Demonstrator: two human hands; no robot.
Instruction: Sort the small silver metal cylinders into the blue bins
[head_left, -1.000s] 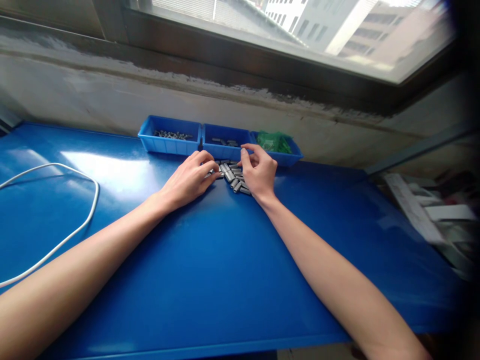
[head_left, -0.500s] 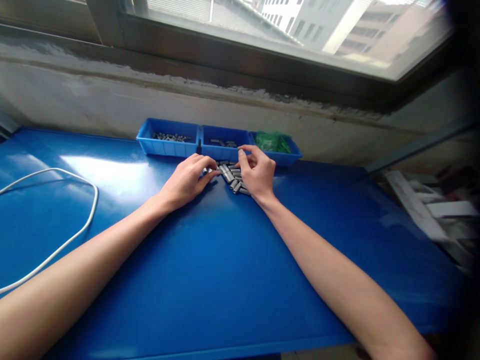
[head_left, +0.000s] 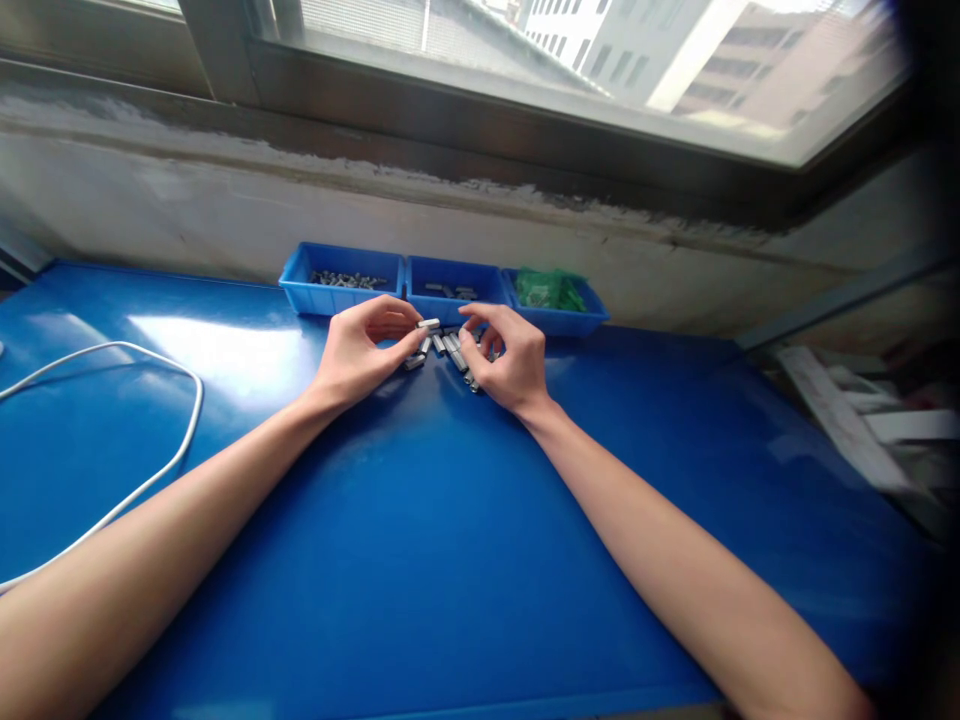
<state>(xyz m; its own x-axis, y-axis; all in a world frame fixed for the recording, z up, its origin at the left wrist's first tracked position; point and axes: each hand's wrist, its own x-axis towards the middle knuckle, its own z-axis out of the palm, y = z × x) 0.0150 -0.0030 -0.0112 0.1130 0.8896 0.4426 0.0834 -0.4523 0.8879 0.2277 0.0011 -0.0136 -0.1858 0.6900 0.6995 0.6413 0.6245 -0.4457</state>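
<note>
A small pile of short silver metal cylinders lies on the blue table, between my two hands. My left hand is at the pile's left side, its thumb and fingertips closed on one light metal cylinder. A few more cylinders lie just under those fingertips. At the right side of the pile, my right hand is curved over it with thumb and forefinger apart. Nothing shows between them, and this hand hides part of the pile.
Three joined blue bins stand behind the pile: the left bin holds small metal parts, the middle bin a few cylinders, the right bin a green bag. A white cable curves across the table's left. A window rises behind.
My left hand has shifted up slightly, and a cylinder now shows at its fingertips. My right hand has moved a little left and lower, with its thumb and forefinger spread. The view has tilted slightly.
</note>
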